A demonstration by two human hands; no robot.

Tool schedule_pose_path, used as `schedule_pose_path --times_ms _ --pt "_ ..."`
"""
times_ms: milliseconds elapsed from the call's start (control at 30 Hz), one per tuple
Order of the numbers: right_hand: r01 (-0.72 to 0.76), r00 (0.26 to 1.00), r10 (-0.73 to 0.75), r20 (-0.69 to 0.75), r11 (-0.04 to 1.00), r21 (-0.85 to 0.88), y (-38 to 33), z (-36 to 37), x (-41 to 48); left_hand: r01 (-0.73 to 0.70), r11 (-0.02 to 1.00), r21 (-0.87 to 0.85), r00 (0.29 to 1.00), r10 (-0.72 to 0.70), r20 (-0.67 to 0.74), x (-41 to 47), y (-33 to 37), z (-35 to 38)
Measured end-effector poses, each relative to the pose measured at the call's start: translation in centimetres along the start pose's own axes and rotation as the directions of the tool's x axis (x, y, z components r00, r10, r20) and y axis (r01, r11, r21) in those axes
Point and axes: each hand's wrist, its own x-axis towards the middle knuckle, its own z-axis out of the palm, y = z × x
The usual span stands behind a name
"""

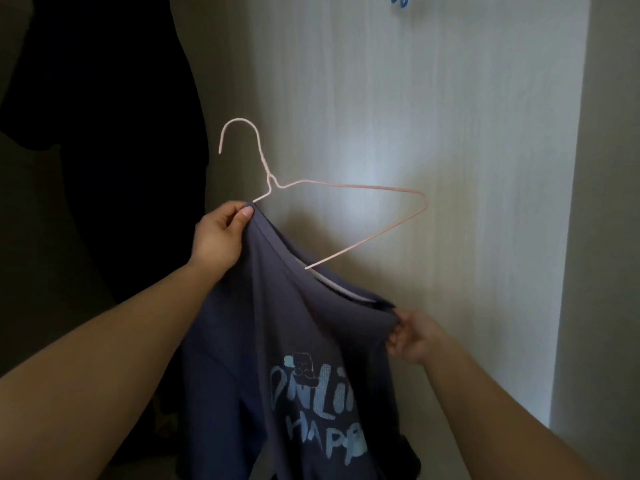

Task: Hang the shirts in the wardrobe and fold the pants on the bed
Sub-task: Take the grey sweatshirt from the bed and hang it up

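The pale wood-grain wardrobe back panel fills my view. The slate-blue cotton T-shirt with pale lettering hangs low in the middle, between my arms. The thin pink wire hanger sits tilted: one shoulder is buried in the neck opening, the other juts bare up and to the right. My left hand pinches the collar where the wire enters. My right hand, well apart, grips the loose collar edge just below that bare tip, so I judge it the nearer one for the pull.

One pink hanger, one shirt, left hand, right hand; perhaps one blue hanger.
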Motion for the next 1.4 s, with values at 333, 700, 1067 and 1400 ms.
schedule_pose_path --times_ms 333,700,1067,1400 --pt "0.151 0.986 -0.145 -0.088 0.987 0.061 -5.5 -0.6 -1.9 -0.113 0.955 0.274 0.988 0.079 0.131 -1.7 -1.3 -1.0" --pt "0.468 0.742 -0.608 -0.282 0.771 -0.432 -8.3 -1.0 -2.8 -0.564 0.725 0.396 0.818 0.422 0.391 -3.7 1.7 -0.3" --pt "0.635 0.418 -0.892 0.171 0.152 -0.758 -8.0 3.8 -4.8 -0.161 0.954 0.253 0.979 0.122 0.165 -3.7 3.4 3.0" --pt "0.633 0.554 -0.720 0.417 0.039 -0.773 -8.6 4.0 -5.5 -0.003 0.996 0.091 0.991 -0.009 0.135 -4.0 3.4 3.0"
